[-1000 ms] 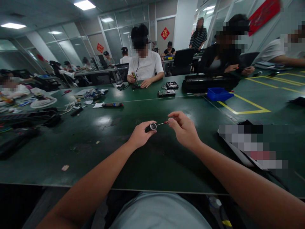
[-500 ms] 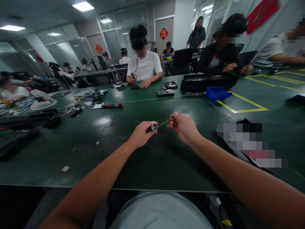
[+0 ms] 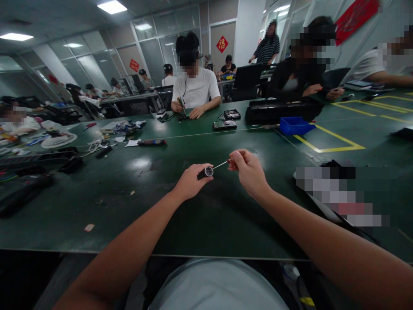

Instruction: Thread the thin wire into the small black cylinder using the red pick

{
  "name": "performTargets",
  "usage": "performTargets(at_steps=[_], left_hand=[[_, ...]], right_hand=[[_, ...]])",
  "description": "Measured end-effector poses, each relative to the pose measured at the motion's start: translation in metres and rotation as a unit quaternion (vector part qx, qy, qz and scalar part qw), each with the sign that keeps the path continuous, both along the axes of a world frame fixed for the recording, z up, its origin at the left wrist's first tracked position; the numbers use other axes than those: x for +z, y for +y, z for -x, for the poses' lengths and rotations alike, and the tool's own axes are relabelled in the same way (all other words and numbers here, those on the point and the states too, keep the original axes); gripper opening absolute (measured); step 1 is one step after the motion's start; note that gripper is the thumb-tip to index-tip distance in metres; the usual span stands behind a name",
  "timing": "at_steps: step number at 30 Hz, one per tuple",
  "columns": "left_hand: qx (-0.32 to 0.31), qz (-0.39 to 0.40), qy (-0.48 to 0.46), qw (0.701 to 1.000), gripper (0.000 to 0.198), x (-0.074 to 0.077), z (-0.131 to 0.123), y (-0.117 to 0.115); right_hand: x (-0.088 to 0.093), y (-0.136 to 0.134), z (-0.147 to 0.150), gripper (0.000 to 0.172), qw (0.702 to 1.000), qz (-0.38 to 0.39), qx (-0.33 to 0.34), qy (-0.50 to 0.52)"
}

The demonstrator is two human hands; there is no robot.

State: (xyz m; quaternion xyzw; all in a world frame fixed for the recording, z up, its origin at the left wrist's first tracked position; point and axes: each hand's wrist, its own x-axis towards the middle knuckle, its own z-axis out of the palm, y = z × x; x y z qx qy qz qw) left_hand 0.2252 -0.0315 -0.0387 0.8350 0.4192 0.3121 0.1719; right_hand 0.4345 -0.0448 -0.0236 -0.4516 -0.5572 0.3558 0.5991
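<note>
Above the green table, my left hand (image 3: 191,180) is closed on a small black cylinder (image 3: 202,174), thumb and fingers on opposite sides. Its round open end, ringed in silver, faces me and to the right, with dark parts inside. My right hand (image 3: 248,168) is closed round the reddish handle of a screwdriver (image 3: 220,165). The thin metal shaft slants down to the left, and its tip meets the cylinder's open end. How deep the tip sits inside is too small to tell. Most of the handle is hidden by my fingers.
On the green table (image 3: 129,228) lie hard drives (image 3: 225,125), a blue bin (image 3: 296,126), a black device (image 3: 280,113), and a dark pen-shaped tool (image 3: 152,142). Cables and parts crowd the left; a blurred-out flat item (image 3: 338,198) lies right. A co-worker (image 3: 196,88) sits opposite.
The cylinder has turned slightly, so more of its black side shows. My right hand has tilted and shifted a little, and the screwdriver tip now lies over the open end rather than at its edge.
</note>
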Motion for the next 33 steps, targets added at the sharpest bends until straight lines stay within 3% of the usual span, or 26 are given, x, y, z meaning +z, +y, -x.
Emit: performTargets(at_steps=[6, 12, 26, 33], left_hand=[[0.002, 0.004, 0.005, 1.000, 0.038, -0.002, 0.000, 0.000], [0.005, 0.004, 0.009, 1.000, 0.038, -0.002, 0.000, 0.000], [0.013, 0.018, 0.003, 1.000, 0.039, -0.002, 0.002, 0.000], [0.011, 0.015, 0.002, 1.000, 0.039, -0.003, 0.002, 0.001]], right_hand=[[0.010, -0.010, -0.001, 0.025, 0.995, -0.040, -0.001, -0.095], [0.016, -0.015, -0.004, 0.030, 0.982, -0.031, -0.057, -0.178], [0.015, -0.016, -0.003, 0.025, 0.980, -0.037, -0.042, -0.193], [0.014, -0.015, -0.005, 0.037, 0.971, -0.039, -0.077, -0.225]])
